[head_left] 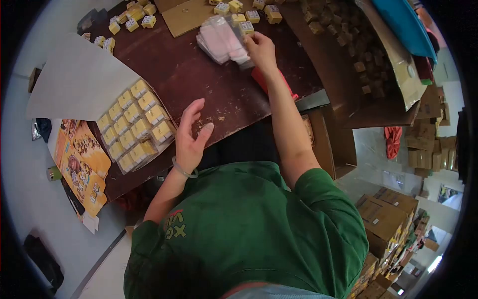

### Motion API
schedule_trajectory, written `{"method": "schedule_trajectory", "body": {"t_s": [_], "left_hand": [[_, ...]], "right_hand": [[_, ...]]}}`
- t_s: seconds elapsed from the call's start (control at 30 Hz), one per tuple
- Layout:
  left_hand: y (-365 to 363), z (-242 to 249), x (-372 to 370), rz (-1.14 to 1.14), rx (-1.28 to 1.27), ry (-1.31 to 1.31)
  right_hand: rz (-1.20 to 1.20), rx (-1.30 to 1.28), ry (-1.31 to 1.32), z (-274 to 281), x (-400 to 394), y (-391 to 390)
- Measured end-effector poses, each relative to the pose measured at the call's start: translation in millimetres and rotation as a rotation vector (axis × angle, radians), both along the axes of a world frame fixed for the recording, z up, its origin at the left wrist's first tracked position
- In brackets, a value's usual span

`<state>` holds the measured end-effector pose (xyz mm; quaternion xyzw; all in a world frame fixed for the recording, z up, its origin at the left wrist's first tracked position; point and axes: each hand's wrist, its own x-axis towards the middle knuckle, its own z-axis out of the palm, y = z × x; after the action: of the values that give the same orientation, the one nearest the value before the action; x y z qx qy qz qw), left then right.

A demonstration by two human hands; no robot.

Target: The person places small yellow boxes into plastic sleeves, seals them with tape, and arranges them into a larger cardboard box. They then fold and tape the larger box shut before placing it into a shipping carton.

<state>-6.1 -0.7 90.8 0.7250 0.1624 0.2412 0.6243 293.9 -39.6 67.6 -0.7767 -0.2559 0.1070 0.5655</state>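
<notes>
A: Item one?
B: Bags (221, 42), clear, stacked, on table (199, 79), far side from tray (135, 124).
A: Contact?
B: Right hand (261, 50) at stack's right edge, fingers curled onto top bag, pinching it. Arm stretched out across table.
A: Left hand?
B: Left hand (190, 137), open, fingers spread, holding nothing, just right of tray at table's near edge. Well apart from bags.
A: Tray contents?
B: Yellow boxes (132, 112) in rows, wrapped in clear film, resting partly on grey sheet (74, 82).
A: Beyond tray?
B: Loose boxes (132, 20) at table's far left; more (249, 12) just beyond bags, beside cardboard (186, 17).
A: Right of bags?
B: Big carton (348, 55) of brown blocks; blue lid (401, 25) over its far corner. Red thing (271, 82) under right forearm, kind unclear.
A: Below tray?
B: Printed orange pack (82, 164), hanging off table's left edge.
A: Wrist?
B: Bangle (183, 172) on left.
</notes>
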Motion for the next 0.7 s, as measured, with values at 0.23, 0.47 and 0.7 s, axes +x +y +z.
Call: {"method": "schedule_trajectory", "body": {"t_s": [0.23, 0.47, 0.7], "left_hand": [[17.7, -22.6, 31.7, -0.42, -0.94, -0.187], [-4.0, -41.3, -2.2, -0.844, -1.036, 0.087], [-23.3, -50.1, -12.1, -0.532, -1.03, 0.085]], "right_hand": [[0.274, -0.117, -0.188, -6.3, -143.5, -77.5], [0.74, -0.104, -0.471, 16.2, -130.9, -98.3], [0.49, 0.109, -0.082, 13.3, -154.1, -110.4]]}}
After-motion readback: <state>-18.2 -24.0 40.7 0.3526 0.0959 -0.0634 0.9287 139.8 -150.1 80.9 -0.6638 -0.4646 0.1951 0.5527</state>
